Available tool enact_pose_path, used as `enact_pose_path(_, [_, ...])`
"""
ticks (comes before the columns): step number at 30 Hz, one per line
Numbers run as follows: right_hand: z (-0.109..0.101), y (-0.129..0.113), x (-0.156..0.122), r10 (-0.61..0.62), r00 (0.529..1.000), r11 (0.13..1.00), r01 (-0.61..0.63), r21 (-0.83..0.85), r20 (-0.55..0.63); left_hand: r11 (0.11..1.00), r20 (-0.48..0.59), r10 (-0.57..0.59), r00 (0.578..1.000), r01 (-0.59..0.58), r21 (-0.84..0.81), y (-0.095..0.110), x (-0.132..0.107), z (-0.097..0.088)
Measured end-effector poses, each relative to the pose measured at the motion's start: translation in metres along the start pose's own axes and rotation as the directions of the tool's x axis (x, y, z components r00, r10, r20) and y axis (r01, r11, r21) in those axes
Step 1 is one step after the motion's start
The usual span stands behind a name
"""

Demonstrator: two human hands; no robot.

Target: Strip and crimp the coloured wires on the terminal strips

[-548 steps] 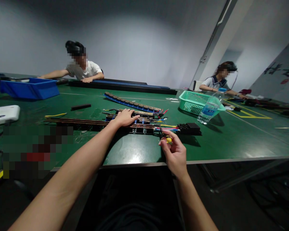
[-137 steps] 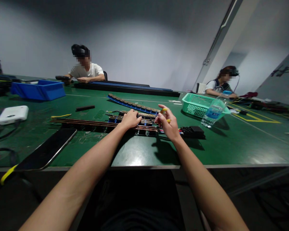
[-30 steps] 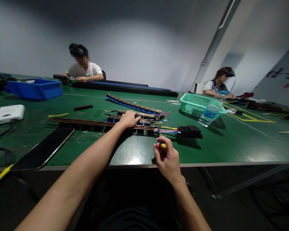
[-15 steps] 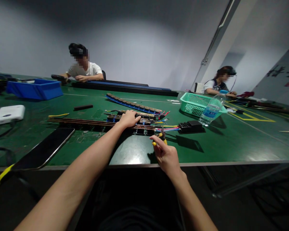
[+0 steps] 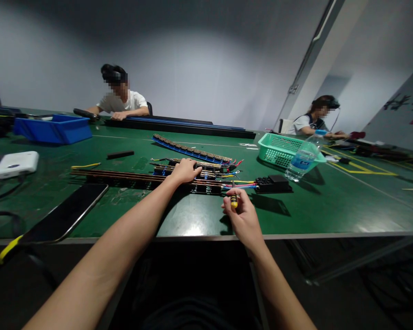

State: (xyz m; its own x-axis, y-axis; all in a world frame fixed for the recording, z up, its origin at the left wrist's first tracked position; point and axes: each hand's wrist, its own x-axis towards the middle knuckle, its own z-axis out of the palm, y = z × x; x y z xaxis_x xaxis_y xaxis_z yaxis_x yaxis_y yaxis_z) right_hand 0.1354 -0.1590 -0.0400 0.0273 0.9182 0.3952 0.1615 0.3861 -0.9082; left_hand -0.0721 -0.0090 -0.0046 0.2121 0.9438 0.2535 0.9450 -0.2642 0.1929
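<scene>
My left hand (image 5: 185, 170) lies with fingers curled over a long copper-railed strip assembly (image 5: 131, 178) on the green table (image 5: 316, 206), pressing on its right part. My right hand (image 5: 241, 213) is closed around a yellow-handled screwdriver (image 5: 233, 199), its tip pointing at the strip's right end. Coloured wires (image 5: 242, 185) run from that end to a black connector block (image 5: 274, 183). A second strip with blue parts (image 5: 189, 149) lies behind.
A green mesh basket (image 5: 278, 149) and a water bottle (image 5: 301, 161) stand at the right. A phone (image 5: 65, 213), a white box (image 5: 15, 164) and a blue bin (image 5: 53, 128) are at the left. Two seated people (image 5: 122, 98) (image 5: 318, 119) work at the far side.
My right hand has shifted slightly forward and right, turning the screwdriver upright in its grip. The left hand stays on the strip.
</scene>
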Motion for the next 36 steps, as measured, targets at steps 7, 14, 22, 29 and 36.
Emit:
enact_pose_path(7, [-0.003,-0.018,0.013,0.297,0.952,0.728,-0.180,0.661,-0.067,1.000,0.001,-0.008,1.000,0.008,0.011,0.001,0.001,0.000])
enact_pose_path(14, [0.005,-0.009,-0.002,0.192,0.974,0.894,-0.124,0.431,-0.119,1.000,0.002,-0.024,1.000,0.024,0.020,0.003,-0.002,-0.003])
enact_pose_path(22, [0.014,-0.028,-0.044,-0.198,0.975,0.969,0.179,0.172,0.103,0.999,0.024,-0.031,0.999,0.030,0.014,0.005,-0.004,-0.007])
enact_pose_path(29, [0.004,-0.038,0.028,-0.546,0.835,0.833,0.549,-0.064,0.067,1.000,0.006,-0.028,1.000,0.028,0.003,0.005,-0.004,-0.006])
enact_pose_path(36, [0.000,-0.032,0.111,-0.525,0.835,0.850,0.522,-0.067,-0.162,1.000,0.013,-0.015,1.000,0.015,0.013,0.002,-0.003,-0.004])
